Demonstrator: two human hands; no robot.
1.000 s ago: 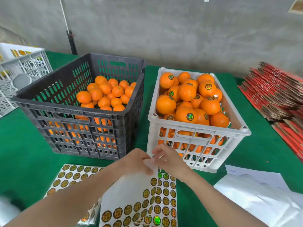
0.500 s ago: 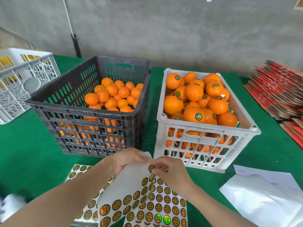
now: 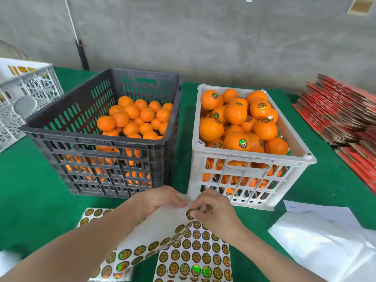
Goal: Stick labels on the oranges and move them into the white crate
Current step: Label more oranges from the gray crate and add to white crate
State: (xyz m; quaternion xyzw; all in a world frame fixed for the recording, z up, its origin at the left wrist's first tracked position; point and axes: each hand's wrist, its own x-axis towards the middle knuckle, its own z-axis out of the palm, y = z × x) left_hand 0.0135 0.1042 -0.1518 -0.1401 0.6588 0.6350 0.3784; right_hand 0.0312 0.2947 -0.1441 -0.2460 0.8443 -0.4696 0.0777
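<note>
Labels first, fruit after: pinching one round gold label (image 3: 189, 214) by its edge with the right hand (image 3: 213, 212), thumb and forefinger pressed together on it, other fingers curled clear, likely to keep off the glue. Whether already free of the backing, cannot tell. Gripping the top corner of the label sheet (image 3: 162, 226) with the left hand (image 3: 160, 200), fingers curled over a bare white stretch, the sheet lifted and bent back off the green tablecloth (image 3: 30, 190), probably to give the label an edge to lift from. Lying flat underneath, toward the near edge, a fuller second sheet (image 3: 195, 257), with a third sheet (image 3: 91, 215) to the left, handy as refills. Waiting beyond the hands on the left: unlabelled oranges (image 3: 132, 119) low in the black crate (image 3: 61, 135). Standing just beside it on the right, the white crate (image 3: 250, 157), heaped to the rim with labelled oranges (image 3: 236, 139), gold spots showing on many. Neither hand on any fruit yet, so early in this round: peel, reach left, stick, drop right. Little room left on top of that heap, so worth placing gently to stop a roll-off. Out of the way: red flattened cartons (image 3: 335, 110) far right, white plastic bags (image 3: 325, 241) near right, pale crates (image 3: 26, 94) far left.
</note>
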